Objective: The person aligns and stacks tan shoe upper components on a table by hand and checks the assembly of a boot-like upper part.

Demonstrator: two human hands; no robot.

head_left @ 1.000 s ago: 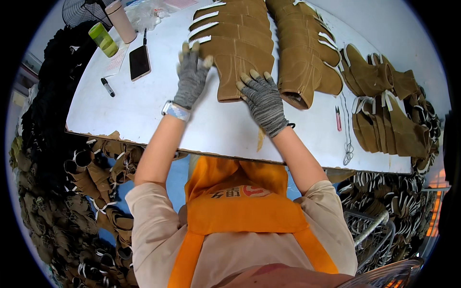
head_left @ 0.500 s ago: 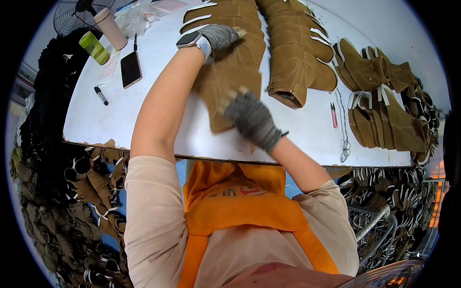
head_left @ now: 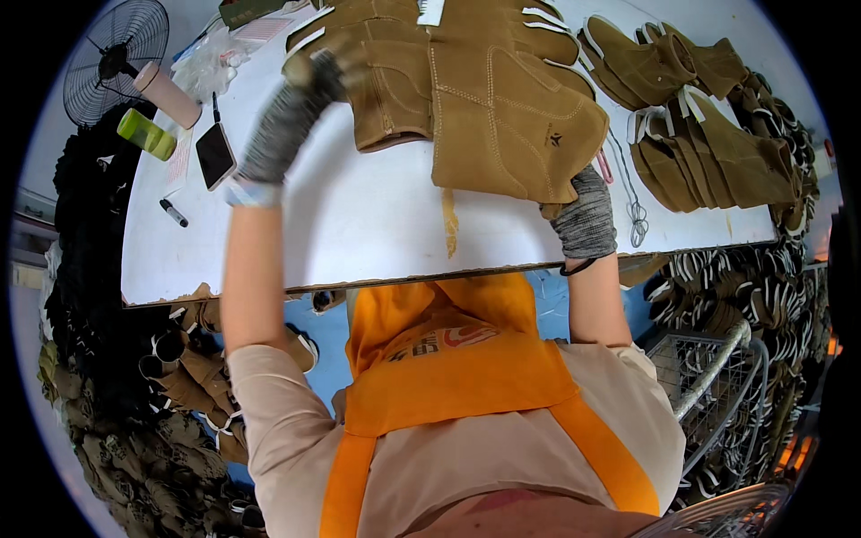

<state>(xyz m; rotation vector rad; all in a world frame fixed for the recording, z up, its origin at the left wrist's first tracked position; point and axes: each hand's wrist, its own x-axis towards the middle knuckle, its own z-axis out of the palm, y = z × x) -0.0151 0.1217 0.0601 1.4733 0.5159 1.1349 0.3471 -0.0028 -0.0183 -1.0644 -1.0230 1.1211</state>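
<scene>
My right hand (head_left: 585, 215), in a grey knit fingerless glove, grips a brown suede boot upper (head_left: 502, 117) from beneath at its lower right; most of its fingers are hidden under the leather. This upper, with pale stitching and a small dark mark, lies over the right-hand row of boot uppers. Beside the left-hand row of brown boot uppers (head_left: 390, 99), my left hand (head_left: 309, 94), gloved the same way, is smeared by motion. Its fingertips are near that row's left edge, and whether they touch it I cannot tell.
More boot uppers (head_left: 717, 152) with white edging are piled at the table's right, near thin cord (head_left: 637, 215) and pink snips (head_left: 604, 168). On the left are a phone (head_left: 215, 155), a marker (head_left: 173, 212), a green cup (head_left: 146, 134), a pink tumbler (head_left: 168, 95) and a fan (head_left: 115, 61).
My right hand has carried a boot upper rightward from the left row onto the right one. My left hand has moved left, off the top of the left row. The view has shifted.
</scene>
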